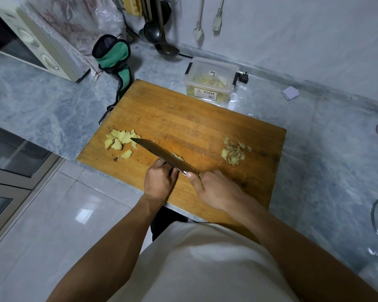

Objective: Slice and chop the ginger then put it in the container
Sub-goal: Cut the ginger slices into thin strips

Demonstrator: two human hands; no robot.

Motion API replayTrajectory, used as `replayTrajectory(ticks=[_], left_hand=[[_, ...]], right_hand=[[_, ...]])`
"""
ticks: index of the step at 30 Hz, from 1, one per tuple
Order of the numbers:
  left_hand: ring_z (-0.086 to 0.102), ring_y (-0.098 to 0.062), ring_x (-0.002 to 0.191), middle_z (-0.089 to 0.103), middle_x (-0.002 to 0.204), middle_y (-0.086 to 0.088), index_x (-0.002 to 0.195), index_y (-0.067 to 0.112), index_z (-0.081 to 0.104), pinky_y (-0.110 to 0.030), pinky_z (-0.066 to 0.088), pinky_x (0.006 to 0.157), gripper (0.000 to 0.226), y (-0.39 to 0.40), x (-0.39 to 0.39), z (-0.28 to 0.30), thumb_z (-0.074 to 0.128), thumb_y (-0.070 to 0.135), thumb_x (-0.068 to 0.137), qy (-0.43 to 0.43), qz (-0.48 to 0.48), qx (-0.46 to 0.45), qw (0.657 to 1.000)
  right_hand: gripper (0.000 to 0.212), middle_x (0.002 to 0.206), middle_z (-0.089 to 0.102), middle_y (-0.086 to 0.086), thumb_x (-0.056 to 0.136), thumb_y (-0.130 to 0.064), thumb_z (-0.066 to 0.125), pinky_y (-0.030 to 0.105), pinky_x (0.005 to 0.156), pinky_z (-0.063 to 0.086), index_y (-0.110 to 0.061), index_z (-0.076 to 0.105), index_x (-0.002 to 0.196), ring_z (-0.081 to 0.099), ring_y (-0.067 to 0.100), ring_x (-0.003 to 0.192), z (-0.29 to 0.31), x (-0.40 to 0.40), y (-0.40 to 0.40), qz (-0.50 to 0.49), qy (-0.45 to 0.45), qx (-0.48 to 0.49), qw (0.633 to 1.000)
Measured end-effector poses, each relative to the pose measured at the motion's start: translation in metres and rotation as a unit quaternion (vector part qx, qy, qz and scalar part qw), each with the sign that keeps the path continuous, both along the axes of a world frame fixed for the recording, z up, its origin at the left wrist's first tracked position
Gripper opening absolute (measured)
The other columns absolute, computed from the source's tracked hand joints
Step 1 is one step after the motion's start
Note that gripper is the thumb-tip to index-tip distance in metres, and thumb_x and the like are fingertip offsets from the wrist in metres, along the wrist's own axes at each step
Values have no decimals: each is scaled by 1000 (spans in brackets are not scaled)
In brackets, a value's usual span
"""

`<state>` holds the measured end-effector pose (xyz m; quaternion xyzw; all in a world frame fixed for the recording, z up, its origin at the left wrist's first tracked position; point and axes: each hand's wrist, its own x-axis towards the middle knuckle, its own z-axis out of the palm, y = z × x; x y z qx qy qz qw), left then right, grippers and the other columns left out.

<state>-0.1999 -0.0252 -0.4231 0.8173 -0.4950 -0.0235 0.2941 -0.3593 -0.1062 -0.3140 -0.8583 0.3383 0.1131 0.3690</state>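
Hiding ginger piece (177, 157) | knife (162, 154) blade covers it | handle buried in right hand (214, 190)

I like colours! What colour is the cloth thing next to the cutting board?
The cloth thing is green with black edging, seen in the head view.

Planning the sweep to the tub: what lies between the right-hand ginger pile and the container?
Head view: only bare cutting board, then a strip of counter, between the ginger pile and the container.
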Motion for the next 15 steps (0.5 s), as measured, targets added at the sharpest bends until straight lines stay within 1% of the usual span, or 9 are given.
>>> replayTrajectory(ticks=[3, 5, 8, 11, 13, 15], left_hand=[[65, -33, 54, 69, 77, -22, 70, -5, 71, -31, 51, 48, 17, 0, 1, -1, 66, 10, 73, -11, -2, -2, 1000], [65, -33, 52, 69, 76, -22, 69, -6, 71, -29, 51, 47, 17, -1, 0, -1, 66, 10, 73, -14, 2, -5, 1000], [64, -34, 51, 69, 77, -23, 70, -6, 71, -29, 50, 48, 20, -1, 2, -3, 65, 13, 75, -6, 13, -4, 1000], [66, -35, 55, 70, 81, -22, 75, -4, 73, -29, 51, 49, 24, 0, 2, -6, 65, 18, 80, -5, 12, 5, 1000], [67, -35, 57, 71, 83, -21, 77, -2, 74, -29, 51, 50, 33, -1, 3, -6, 57, 25, 84, -10, 11, 3, 1000], [67, -35, 58, 71, 84, -21, 79, -1, 75, -29, 51, 50, 34, -1, 4, -5, 57, 27, 84, -11, 10, 6, 1000]], right_hand=[[70, 75, 62, 12, 106, -55, 22, 41, 65, 52, -4, 63, 81, 63, 27, 71, 0, -2, -1, 0, -10, 0, 1000], [70, 73, 61, 12, 106, -55, 22, 40, 63, 51, -4, 62, 79, 61, 26, 68, -1, -3, -3, -1, -14, -1, 1000], [69, 72, 60, 12, 106, -54, 23, 39, 59, 48, -3, 62, 79, 61, 29, 67, -3, -3, -3, 6, -18, -13, 1000], [65, 68, 59, 8, 106, -55, 25, 33, 53, 41, -10, 58, 73, 58, 23, 61, -7, -6, -2, -3, -19, -15, 1000], [62, 68, 58, 6, 105, -56, 25, 31, 53, 40, -15, 53, 69, 57, 20, 60, -9, -8, -2, -7, -13, -18, 1000], [61, 66, 58, 4, 106, -56, 25, 32, 53, 41, -16, 52, 67, 57, 19, 59, -10, -9, -2, -6, -11, -17, 1000]])
